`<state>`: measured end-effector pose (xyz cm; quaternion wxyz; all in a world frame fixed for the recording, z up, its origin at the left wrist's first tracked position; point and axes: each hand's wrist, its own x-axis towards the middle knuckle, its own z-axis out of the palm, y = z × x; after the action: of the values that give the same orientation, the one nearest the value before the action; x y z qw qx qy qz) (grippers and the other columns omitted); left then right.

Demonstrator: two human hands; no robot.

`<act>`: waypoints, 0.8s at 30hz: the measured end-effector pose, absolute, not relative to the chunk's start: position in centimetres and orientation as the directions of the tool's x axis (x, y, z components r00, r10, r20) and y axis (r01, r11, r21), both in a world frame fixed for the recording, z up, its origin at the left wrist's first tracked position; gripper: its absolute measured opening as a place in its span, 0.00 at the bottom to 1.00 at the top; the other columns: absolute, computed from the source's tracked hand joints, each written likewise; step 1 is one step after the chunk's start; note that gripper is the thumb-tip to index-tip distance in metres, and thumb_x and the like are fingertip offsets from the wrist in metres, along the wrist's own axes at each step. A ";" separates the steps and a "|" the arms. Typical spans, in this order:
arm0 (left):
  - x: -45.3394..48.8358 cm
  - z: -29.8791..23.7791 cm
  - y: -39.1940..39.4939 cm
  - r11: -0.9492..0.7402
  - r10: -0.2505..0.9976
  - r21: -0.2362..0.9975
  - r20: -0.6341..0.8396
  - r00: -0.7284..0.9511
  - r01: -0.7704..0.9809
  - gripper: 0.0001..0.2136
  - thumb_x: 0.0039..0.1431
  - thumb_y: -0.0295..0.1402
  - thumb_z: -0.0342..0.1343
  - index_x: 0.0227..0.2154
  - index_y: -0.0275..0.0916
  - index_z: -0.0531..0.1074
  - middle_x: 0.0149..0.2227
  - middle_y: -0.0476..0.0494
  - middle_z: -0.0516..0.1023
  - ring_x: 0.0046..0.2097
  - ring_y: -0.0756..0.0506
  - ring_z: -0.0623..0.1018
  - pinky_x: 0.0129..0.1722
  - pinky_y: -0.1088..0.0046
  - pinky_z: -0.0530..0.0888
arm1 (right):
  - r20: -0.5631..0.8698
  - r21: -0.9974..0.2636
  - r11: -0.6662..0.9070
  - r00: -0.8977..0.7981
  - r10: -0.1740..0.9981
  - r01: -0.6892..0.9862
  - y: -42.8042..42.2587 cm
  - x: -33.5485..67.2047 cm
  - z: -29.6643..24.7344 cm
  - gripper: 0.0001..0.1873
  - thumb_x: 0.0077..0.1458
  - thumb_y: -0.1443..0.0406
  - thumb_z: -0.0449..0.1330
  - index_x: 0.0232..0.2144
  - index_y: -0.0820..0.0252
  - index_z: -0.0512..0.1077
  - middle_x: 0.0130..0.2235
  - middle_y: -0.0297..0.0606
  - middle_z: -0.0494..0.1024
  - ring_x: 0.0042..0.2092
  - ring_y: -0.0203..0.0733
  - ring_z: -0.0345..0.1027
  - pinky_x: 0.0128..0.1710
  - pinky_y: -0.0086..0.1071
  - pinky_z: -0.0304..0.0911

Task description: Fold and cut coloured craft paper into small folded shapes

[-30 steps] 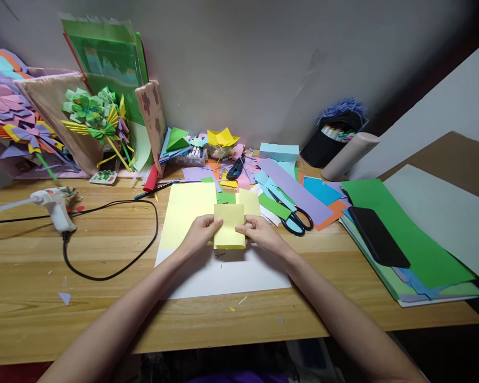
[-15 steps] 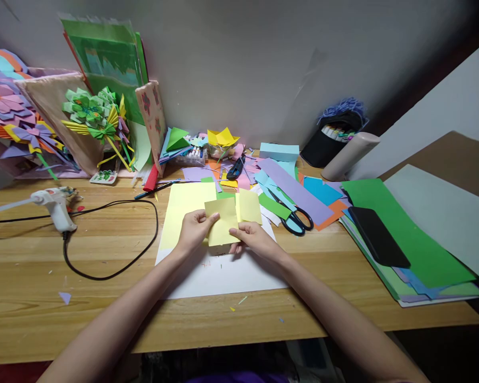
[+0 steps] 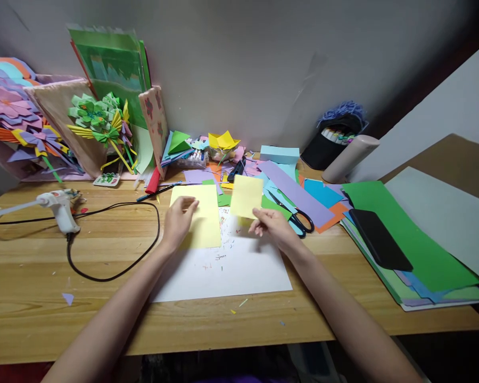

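Observation:
My right hand [image 3: 273, 226] pinches a small pale yellow piece of paper [image 3: 246, 196] at its lower right corner. This piece is held over the right part of the white sheet [image 3: 223, 279]. My left hand [image 3: 178, 221] hovers by the left side of a larger pale yellow sheet [image 3: 205, 223], its fingers loosely curled and thumb apart, with nothing visible in it. Small marks and scraps dot the white sheet between the hands. Black-handled scissors [image 3: 302, 222] lie just beyond my right hand, partly over coloured paper.
A white glue gun [image 3: 64, 210] with a looping black cable [image 3: 158, 229] is at the left. A phone [image 3: 379, 239] rests on stacked green paper [image 3: 419, 239] at the right. Paper scraps, a box cutter [image 3: 237, 169] and a black pen holder [image 3: 329, 143] stand along the wall.
My left hand has let go of the yellow piece and moved left. My right hand has carried it right and up, over where another small yellow piece lay.

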<state>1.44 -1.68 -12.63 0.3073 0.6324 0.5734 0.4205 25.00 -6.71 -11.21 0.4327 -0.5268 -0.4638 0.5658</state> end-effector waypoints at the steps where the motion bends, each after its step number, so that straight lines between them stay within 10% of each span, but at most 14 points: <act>1: 0.7 -12.8 -1.2 -0.139 0.966 0.771 0.244 -0.088 0.621 0.18 0.51 0.41 0.52 0.40 0.33 0.66 0.42 0.36 0.71 0.44 0.42 0.71 0.44 0.63 0.68 | -0.207 -0.978 -0.207 -0.028 0.978 0.008 -6.4 25.7 -11.3 0.22 0.46 0.50 0.57 0.18 0.64 0.65 0.19 0.38 0.75 0.17 0.28 0.60 0.18 0.22 0.55; 5: -1.3 -13.4 -0.1 0.077 0.943 0.435 0.260 -0.207 0.897 0.28 0.43 0.43 0.58 0.43 0.28 0.62 0.44 0.28 0.67 0.49 0.33 0.66 0.46 0.57 0.64 | -0.338 -0.905 -0.318 -0.026 0.941 0.281 -5.9 27.9 -11.8 0.28 0.48 0.46 0.51 0.17 0.65 0.69 0.14 0.38 0.71 0.13 0.29 0.55 0.15 0.25 0.51; 11: -2.0 -13.5 0.2 0.115 0.958 0.570 0.151 -0.242 0.813 0.27 0.41 0.40 0.59 0.45 0.32 0.63 0.43 0.34 0.71 0.45 0.37 0.71 0.41 0.62 0.68 | 0.010 -0.664 -0.206 0.284 0.959 0.719 -6.9 28.2 -10.8 0.28 0.52 0.48 0.46 0.12 0.60 0.64 0.10 0.33 0.63 0.16 0.35 0.58 0.20 0.28 0.51; 19: -2.6 -11.5 0.5 -0.229 0.973 0.960 0.227 0.027 0.160 0.16 0.48 0.39 0.55 0.39 0.35 0.72 0.43 0.39 0.75 0.43 0.42 0.75 0.41 0.67 0.70 | 0.054 -0.927 0.056 -0.014 0.998 0.371 -2.7 22.3 -10.7 0.18 0.42 0.55 0.60 0.36 0.56 0.70 0.39 0.42 0.75 0.32 0.44 0.68 0.31 0.34 0.64; 24: -4.1 -9.9 0.5 -0.140 0.988 0.987 0.135 -0.071 -0.073 0.20 0.49 0.44 0.53 0.40 0.34 0.70 0.41 0.38 0.76 0.41 0.41 0.75 0.39 0.67 0.71 | -0.021 -0.937 0.102 -0.346 0.938 0.335 1.4 17.1 -7.3 0.12 0.45 0.56 0.57 0.19 0.59 0.66 0.18 0.35 0.68 0.19 0.38 0.61 0.19 0.30 0.54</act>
<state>-4.14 0.45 -9.85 0.4664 0.4968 0.4608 0.5687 17.10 1.43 -7.35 0.3190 -0.4746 -0.6704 0.4729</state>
